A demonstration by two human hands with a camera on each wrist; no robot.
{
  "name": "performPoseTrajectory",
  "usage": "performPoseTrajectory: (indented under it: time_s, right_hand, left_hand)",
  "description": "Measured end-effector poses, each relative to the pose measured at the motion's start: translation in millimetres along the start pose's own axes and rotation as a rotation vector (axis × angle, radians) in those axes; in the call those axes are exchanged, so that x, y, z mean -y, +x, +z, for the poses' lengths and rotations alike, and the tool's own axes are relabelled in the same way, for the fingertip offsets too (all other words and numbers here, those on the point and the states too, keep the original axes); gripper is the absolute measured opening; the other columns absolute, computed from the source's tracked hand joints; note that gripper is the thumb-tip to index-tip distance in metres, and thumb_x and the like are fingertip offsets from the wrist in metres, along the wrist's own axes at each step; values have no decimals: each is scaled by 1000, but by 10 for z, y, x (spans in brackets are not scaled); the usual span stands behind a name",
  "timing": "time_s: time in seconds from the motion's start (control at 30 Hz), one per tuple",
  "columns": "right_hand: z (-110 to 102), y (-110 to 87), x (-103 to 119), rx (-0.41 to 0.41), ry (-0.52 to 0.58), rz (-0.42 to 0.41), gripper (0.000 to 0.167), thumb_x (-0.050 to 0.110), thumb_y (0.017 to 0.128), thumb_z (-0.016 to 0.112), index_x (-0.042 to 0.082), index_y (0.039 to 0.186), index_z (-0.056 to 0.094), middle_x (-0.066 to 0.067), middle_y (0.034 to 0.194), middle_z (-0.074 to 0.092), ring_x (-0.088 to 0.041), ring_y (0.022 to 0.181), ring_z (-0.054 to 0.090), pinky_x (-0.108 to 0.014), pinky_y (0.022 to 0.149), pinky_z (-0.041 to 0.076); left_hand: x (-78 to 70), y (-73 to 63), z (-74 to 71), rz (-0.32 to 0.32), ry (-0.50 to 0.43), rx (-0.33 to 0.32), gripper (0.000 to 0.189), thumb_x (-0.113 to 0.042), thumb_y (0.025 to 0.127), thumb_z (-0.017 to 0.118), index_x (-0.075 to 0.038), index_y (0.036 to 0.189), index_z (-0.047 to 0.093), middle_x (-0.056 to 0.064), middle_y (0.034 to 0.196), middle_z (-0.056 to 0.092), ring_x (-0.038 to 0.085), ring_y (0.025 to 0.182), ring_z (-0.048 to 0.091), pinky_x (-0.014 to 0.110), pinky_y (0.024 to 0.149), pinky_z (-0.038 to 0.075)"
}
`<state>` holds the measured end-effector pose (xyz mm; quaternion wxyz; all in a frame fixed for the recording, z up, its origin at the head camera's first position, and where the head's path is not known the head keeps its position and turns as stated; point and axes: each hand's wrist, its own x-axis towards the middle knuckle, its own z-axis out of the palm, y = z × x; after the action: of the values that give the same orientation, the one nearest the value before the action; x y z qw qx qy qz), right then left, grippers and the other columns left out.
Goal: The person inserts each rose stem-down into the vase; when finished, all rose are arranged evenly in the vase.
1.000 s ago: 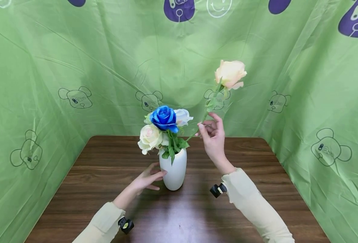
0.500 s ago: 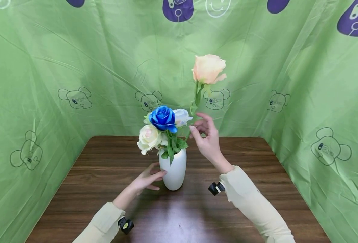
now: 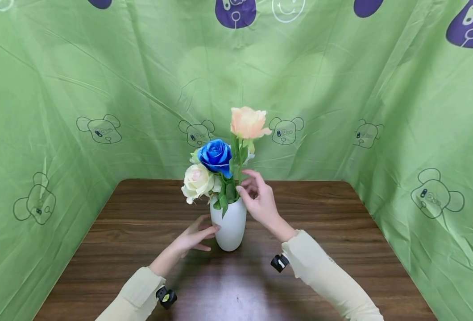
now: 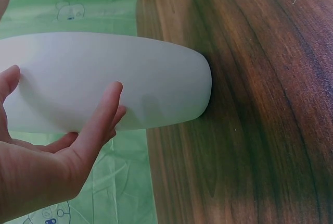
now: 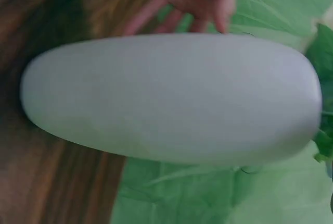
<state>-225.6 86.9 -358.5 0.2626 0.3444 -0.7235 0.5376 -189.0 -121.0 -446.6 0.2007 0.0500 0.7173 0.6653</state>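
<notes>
A white vase (image 3: 231,229) stands upright on the table, holding a blue rose (image 3: 214,155) and a cream rose (image 3: 197,180). Another pale flower is mostly hidden behind a peach rose (image 3: 249,122). The peach rose rises above the others, its stem running down to the vase mouth. My right hand (image 3: 261,201) pinches that stem just above the rim. Spread, fairly straight fingers of my left hand (image 3: 193,236) rest against the vase's left side. The left wrist view shows the left hand's fingertips on the vase wall (image 4: 104,73).
The dark wooden table (image 3: 325,267) has its far edge just behind the vase. Green cloth (image 3: 148,89) printed with bear heads hangs around the back and both sides. Black wrist cameras sit at both cuffs.
My right hand has moved left and down, bringing the peach rose from a right-leaning tilt to nearly upright and lower over the vase. The left hand and vase have stayed put.
</notes>
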Motion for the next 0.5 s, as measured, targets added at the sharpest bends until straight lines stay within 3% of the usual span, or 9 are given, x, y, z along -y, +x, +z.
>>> performPoseTrajectory:
  time_s: [0.2,0.5]
  right_hand:
    - [101,-175,-130,-4,-87,53,30,1,80,61,5,108,51,-6,78,63,-7,49,48,-22,40,39]
    - [108,-202,-119,14,-210,125,18,11,80,62,10,97,57,1,75,64,-5,49,48,-21,41,40]
  left_hand:
    - [28,34,5,-30,-20,-15,71,-32,84,60,-5,136,20,29,126,37,41,109,44,44,65,51]
    - [18,37,11,-39,-30,-29,71,-31,83,61,-5,136,20,28,126,37,42,109,43,43,64,51]
